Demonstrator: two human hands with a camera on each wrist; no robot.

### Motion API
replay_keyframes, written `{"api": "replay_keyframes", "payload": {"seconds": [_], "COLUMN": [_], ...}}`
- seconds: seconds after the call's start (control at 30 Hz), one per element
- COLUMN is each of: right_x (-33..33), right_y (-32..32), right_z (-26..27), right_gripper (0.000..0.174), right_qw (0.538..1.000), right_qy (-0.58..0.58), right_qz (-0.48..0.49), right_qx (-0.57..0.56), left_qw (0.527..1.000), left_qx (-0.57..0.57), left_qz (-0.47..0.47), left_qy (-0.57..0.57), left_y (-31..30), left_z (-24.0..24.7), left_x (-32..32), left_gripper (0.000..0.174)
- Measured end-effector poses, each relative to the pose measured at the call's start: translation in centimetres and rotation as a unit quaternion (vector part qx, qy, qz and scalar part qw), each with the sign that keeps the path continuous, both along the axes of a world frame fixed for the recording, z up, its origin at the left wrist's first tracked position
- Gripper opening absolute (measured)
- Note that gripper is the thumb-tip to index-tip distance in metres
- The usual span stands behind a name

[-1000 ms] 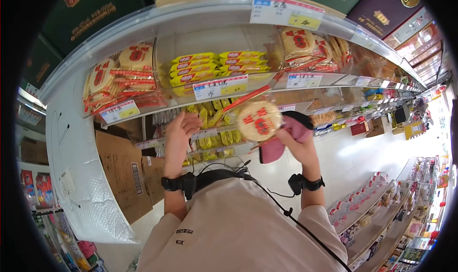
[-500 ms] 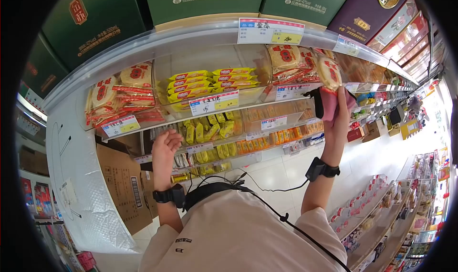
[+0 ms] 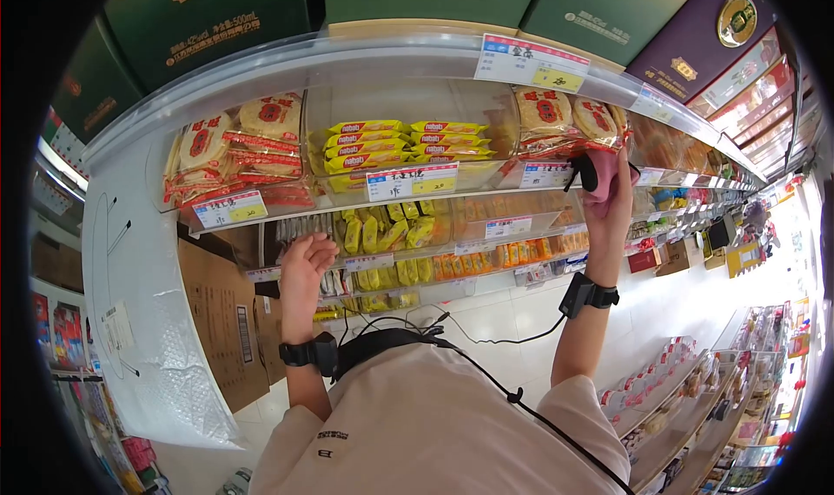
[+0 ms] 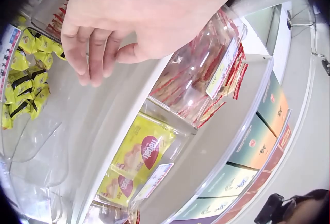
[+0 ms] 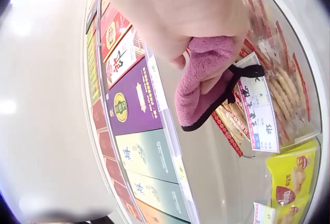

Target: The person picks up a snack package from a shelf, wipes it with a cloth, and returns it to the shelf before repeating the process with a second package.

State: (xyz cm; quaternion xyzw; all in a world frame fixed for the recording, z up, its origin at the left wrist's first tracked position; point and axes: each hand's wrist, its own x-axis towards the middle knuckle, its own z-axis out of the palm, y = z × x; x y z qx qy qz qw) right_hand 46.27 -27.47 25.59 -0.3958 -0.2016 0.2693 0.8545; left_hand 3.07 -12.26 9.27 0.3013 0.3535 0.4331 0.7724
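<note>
My right hand (image 3: 612, 201) grips a pink cloth (image 3: 598, 172) with black trim at the front of the right-hand bin of round crackers (image 3: 546, 111). In the right wrist view, fingers curl round the cloth (image 5: 201, 82) beside a price tag (image 5: 260, 113) and wrapped crackers (image 5: 282, 92); whether a packet is also held is hidden. Empty, my left hand (image 3: 304, 269) hovers by the lower shelf with loosely bent fingers. The left wrist view shows this hand (image 4: 124, 18) near yellow packets (image 4: 21, 87) and red-trimmed cracker packets (image 4: 188, 74).
Yellow wafer packs (image 3: 365, 146) lie between two cracker bins. Green boxes (image 3: 417, 0) and a purple box (image 3: 695, 39) stand on top. A cardboard box (image 3: 224, 321) is at the lower left, and another shelf (image 3: 686, 408) stands at the right.
My right hand has moved right and up to the cracker bin, bringing the cloth and a cracker packet that was in plain sight earlier. My left hand has moved slightly left and down.
</note>
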Motion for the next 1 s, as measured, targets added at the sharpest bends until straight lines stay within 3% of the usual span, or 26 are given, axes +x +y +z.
{"api": "replay_keyframes", "payload": {"seconds": [0.07, 0.17, 0.4, 0.6, 0.73, 0.9, 0.93, 1.0], "right_x": [0.6, -1.1, 1.4, 1.2, 0.9, 0.8, -0.5, -1.2], "right_y": [-0.1, 1.2, 1.6, -0.2, -1.6, -3.9, -3.8, -4.5], "right_z": [-1.0, 0.5, -1.2, -1.6, -2.3, -5.2, -4.3, -4.8], "right_gripper": [0.048, 0.037, 0.039, 0.038, 0.043, 0.047, 0.046, 0.046], "right_qw": [0.999, 0.99, 0.939, 0.983, 0.989, 0.978, 0.986, 0.987], "right_qy": [-0.027, -0.122, -0.266, -0.151, -0.086, -0.128, -0.056, -0.033], "right_qz": [-0.008, -0.075, -0.2, -0.092, -0.099, -0.132, -0.134, -0.137], "right_qx": [0.022, 0.011, -0.092, -0.05, -0.065, -0.103, -0.082, -0.075], "left_qw": [1.0, 1.0, 1.0, 0.999, 0.999, 0.993, 0.991, 0.989], "left_qx": [-0.004, -0.006, -0.008, -0.008, 0.005, 0.055, 0.068, 0.062], "left_qz": [-0.003, -0.01, -0.026, -0.014, -0.016, -0.008, -0.002, 0.039], "left_qy": [-0.005, -0.007, -0.011, -0.033, -0.036, 0.103, 0.112, 0.13], "left_y": [0.0, 0.0, 0.1, 0.8, 2.4, 5.4, 6.5, 9.1], "left_z": [-0.2, -0.3, -0.3, -1.5, -2.9, -4.4, -4.7, -7.2], "left_x": [-0.1, 0.0, 0.5, -0.6, -1.5, -0.8, -0.4, 0.4], "left_gripper": [0.026, 0.025, 0.024, 0.026, 0.028, 0.03, 0.029, 0.028]}}
